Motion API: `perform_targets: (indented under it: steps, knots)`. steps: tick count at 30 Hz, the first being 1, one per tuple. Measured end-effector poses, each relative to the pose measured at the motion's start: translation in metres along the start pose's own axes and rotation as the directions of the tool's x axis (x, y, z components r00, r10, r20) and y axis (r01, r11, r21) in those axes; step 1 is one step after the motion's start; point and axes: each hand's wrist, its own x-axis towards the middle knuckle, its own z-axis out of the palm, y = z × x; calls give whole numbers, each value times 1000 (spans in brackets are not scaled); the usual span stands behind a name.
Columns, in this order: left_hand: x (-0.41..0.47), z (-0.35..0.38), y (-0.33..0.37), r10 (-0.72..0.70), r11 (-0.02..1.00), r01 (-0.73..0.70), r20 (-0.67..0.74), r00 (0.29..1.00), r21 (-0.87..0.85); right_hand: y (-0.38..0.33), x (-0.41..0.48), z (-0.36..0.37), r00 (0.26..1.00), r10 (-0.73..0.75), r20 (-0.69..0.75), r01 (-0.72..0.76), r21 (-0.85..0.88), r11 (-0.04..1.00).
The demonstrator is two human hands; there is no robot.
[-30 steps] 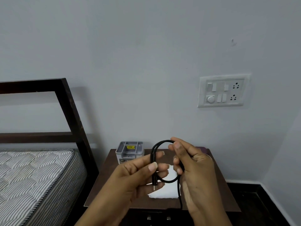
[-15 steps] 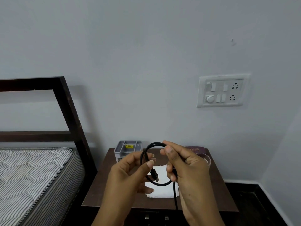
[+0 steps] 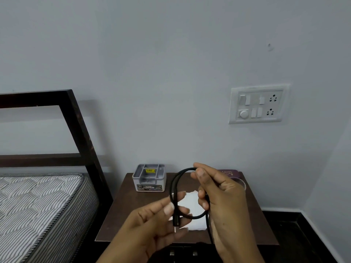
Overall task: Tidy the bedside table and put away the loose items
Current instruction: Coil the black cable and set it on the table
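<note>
Plainly, both hands are busy with one thing: a thin black rubber-sheathed cable (image 3: 173, 188) bent into a round loop and held in the air above the front half of the tabletop (image 3: 131, 215). The left hand (image 3: 150, 224) pinches the cable just above its straight plug end (image 3: 175, 223), thumb over fingers. The right hand (image 3: 226, 196) pinches the top of the loop between thumb and forefinger, its lower fingers curled round the strand where the loop closes. Gripping at two points keeps the coil from springing open, which suits winding it up before storing it. The free tail drops from the right hand past the tabletop's front edge; I cannot tell how much is left to wind.

Under the loop, near the middle and toward the front edge, lies a crumpled white sheet of paper (image 3: 191, 201), not yet cleared. At the back edge, left of centre, stands a grey plastic organiser box with open compartments (image 3: 149, 179), a likely home for the coil, though its slots look narrow. At the back right corner a maroon case marked "OPTICALS" (image 3: 231, 172) and a clear round rim (image 3: 242, 184) show partly behind the right hand.

Left of the tabletop stand a striped mattress (image 3: 38, 202) and a dark wooden headboard (image 3: 79, 133); a white switch panel (image 3: 258, 104) sits on the wall.
</note>
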Motion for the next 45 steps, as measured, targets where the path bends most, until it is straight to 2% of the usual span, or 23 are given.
perform_targets:
  steps: [4,6,8,12,19,24,27,31,34,36,38,41,43,45]
  knots:
    - [4,-3,14,32,995,-28,-38,999,92,-7,-2,-2,978,45,203,-29,-82,996]
    - [6,-6,26,23,984,-22,-5,1000,178,-12,-3,-4,950,72,304,-31,-137,990]
    - [8,-7,36,-12,969,4,30,999,248,-16,-3,-5,938,67,340,-4,-184,983]
    - [13,-7,36,38,953,-19,-60,997,303,-14,-1,-6,946,44,320,26,-211,977]
    - [14,-4,20,260,961,-219,-290,921,167,-4,-4,-21,957,50,285,7,-197,980]
    - [16,5,14,283,959,-275,-360,889,73,6,-11,-22,954,85,289,-69,-63,996]
    - [17,10,9,266,961,-275,-390,882,35,8,-13,-20,961,103,257,-127,78,989]
    - [17,12,8,311,948,-252,-394,865,195,7,-11,-26,955,176,237,-212,133,968]
    - [13,13,9,408,889,-267,-379,830,372,5,-13,-25,942,173,288,-185,17,983]
    - [12,12,9,433,864,-271,-350,831,425,6,-15,-21,927,157,339,-150,-46,988]
    - [12,9,10,351,910,-236,-331,876,341,8,-15,-17,934,151,323,-163,10,987]
    - [11,15,5,76,997,-70,-196,978,37,12,-15,-14,943,213,255,-267,201,943]
    - [10,22,-4,-20,994,3,-160,987,-108,13,-16,-12,943,246,223,-303,276,912]
    - [11,26,-10,-52,972,8,-179,983,-235,15,-15,-11,949,251,193,-301,302,905]
